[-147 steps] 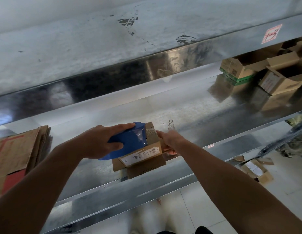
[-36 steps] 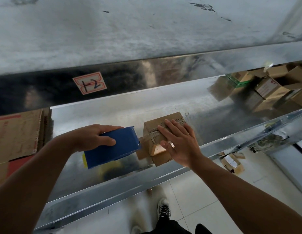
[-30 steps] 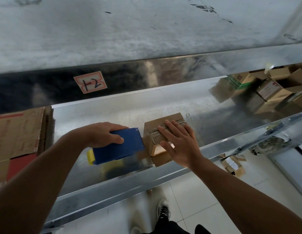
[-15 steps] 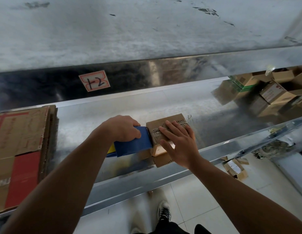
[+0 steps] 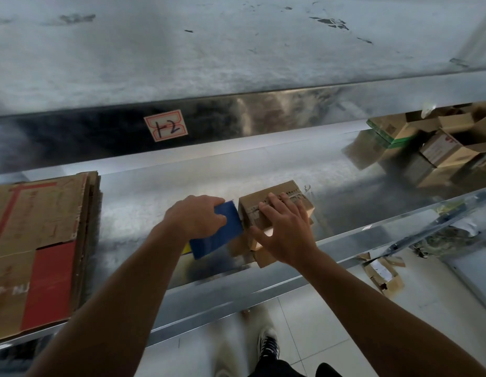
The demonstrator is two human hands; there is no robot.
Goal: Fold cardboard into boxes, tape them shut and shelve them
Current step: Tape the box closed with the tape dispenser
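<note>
A small brown cardboard box (image 5: 274, 198) sits on the shiny metal shelf (image 5: 144, 202), near its front edge. My right hand (image 5: 284, 232) lies flat on the box's top and near side, fingers spread, pressing it down. My left hand (image 5: 195, 217) grips a blue tape dispenser (image 5: 218, 236) whose front end touches the box's left side. A strip of tape runs across the box top. A loose piece of cardboard (image 5: 263, 258) shows under my right hand.
A stack of flat cardboard sheets (image 5: 32, 240) with a red patch lies at the shelf's left. Several open and closed boxes (image 5: 437, 148) pile at the far right. An upper shelf (image 5: 236, 50) carries a label "12" (image 5: 165, 126). A torn box (image 5: 383, 276) lies on the tiled floor.
My left hand has brought the blue dispenser rightward until it touches the box's left side. My right hand stays pressed on the box. The view has shifted a little to the left.
</note>
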